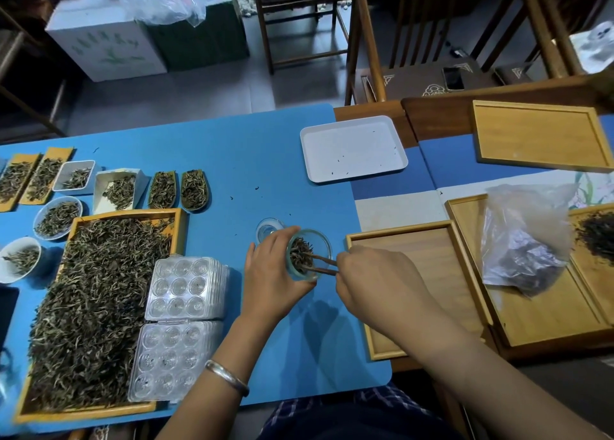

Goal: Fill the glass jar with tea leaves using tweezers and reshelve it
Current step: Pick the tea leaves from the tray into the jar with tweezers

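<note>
Glass, clear and small: in the head view the glass jar sits tilted on the blue surface, its mouth leaning toward the right hand. The left hand curls round its side, likely to steady it and offer the opening. The right hand pinches a pair of brown tweezers, whose tips reach inside the jar among dark tea leaves; the angle probably lets the leaves be tucked in without spilling. Just beyond the jar lies a round glass lid, set close for closing afterwards. The big wooden tray of leaves lies to the left, well apart from the jar.

Hard to make out: whether the tweezer tips are holding leaves or only pressing them, since the glass and leaves blur together. How full the jar is cannot be judged. No shelf for returning it shows anywhere, and the tray's near-left corner runs out of view.
</note>
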Demonstrator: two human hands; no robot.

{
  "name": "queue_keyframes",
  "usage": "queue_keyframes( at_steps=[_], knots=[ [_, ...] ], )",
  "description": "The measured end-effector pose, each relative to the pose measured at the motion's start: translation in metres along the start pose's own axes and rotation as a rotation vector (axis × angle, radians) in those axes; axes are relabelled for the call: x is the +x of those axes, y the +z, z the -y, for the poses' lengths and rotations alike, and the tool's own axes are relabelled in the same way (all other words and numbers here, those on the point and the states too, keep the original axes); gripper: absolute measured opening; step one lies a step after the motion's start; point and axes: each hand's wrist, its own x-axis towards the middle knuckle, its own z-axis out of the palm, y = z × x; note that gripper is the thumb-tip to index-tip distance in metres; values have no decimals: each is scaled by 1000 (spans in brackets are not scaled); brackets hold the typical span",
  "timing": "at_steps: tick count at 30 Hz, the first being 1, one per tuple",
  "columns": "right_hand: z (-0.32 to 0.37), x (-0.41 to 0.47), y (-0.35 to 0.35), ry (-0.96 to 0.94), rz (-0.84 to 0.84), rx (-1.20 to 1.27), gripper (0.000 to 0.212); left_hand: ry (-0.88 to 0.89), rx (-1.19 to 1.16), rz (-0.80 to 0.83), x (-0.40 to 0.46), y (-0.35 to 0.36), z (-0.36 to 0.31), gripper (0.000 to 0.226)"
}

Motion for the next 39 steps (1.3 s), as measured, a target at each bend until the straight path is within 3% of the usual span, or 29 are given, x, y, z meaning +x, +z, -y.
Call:
queue_keyframes(
  at_steps=[12, 39],
  knots=[
    [-14, 3, 11, 15, -106, 153, 22, 3, 5, 8, 6, 1, -6, 74],
    [-6, -8, -7, 39, -64, 45, 11, 9, -79, -7, 5, -7, -9, 74]
  ],
)
